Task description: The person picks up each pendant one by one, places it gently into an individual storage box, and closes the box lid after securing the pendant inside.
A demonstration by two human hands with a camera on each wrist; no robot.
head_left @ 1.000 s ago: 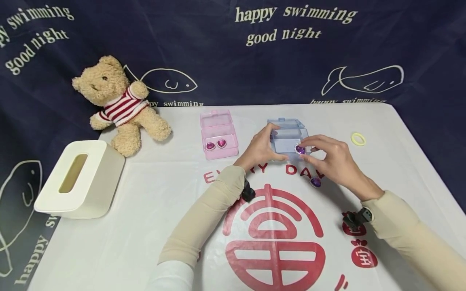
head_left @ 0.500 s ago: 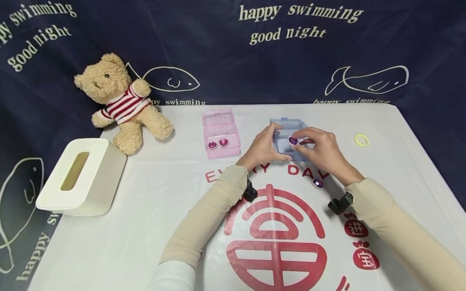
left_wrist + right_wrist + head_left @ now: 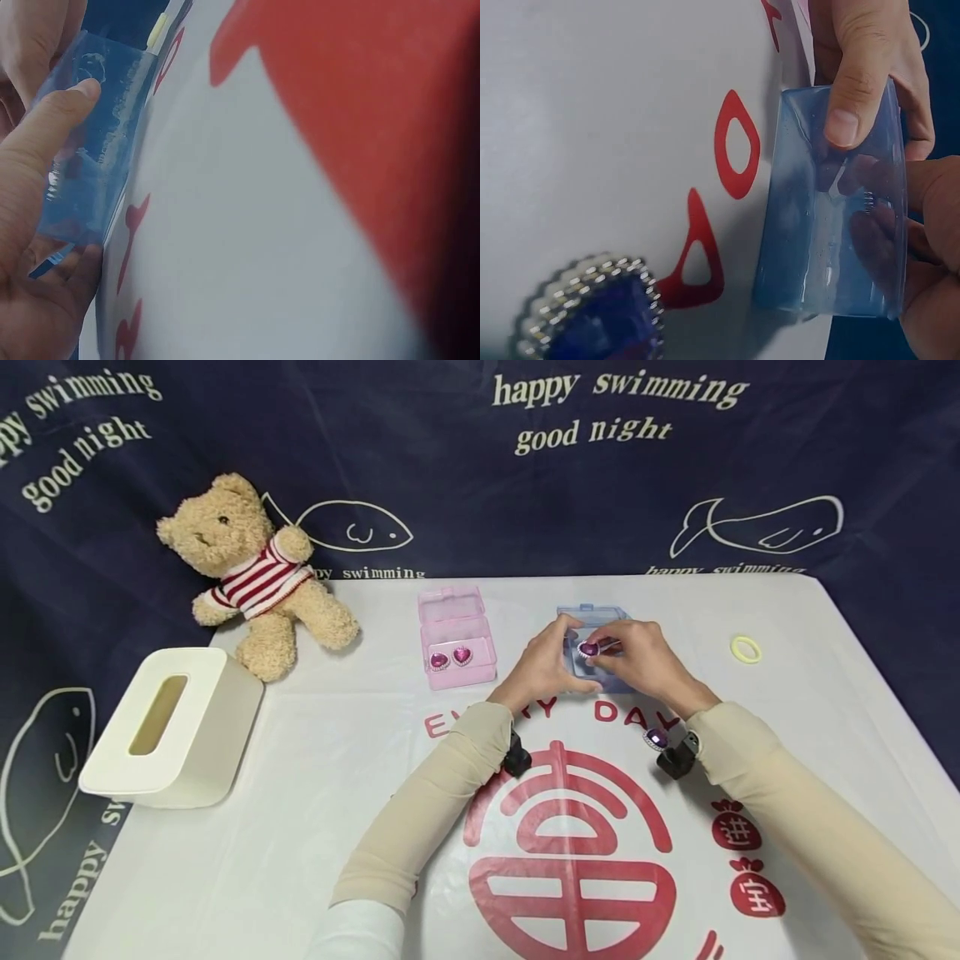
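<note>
My left hand (image 3: 542, 664) grips the left side of an open clear blue plastic box (image 3: 592, 617), its thumb along the front wall. In the left wrist view that thumb presses the blue wall (image 3: 112, 135). My right hand (image 3: 641, 656) reaches over the box and pinches a purple gem with a beaded silver rim (image 3: 588, 648). Through the box wall in the right wrist view, the right fingers (image 3: 874, 225) show inside it; the gem is mostly hidden there. A second purple gem (image 3: 656, 739) lies on the table below the right wrist.
An open pink box (image 3: 456, 631) holds two pink gems (image 3: 462, 656) with silver rims. A pale yellow ring (image 3: 746, 649) lies at the right. Left stand a teddy bear (image 3: 251, 581) and a white tissue box (image 3: 217, 735). A dark blue curtain (image 3: 480, 485) hangs behind the table.
My right hand has moved left, carrying the purple gem from the right side of the blue box to its left part. The left hand keeps its grip on the box.
</note>
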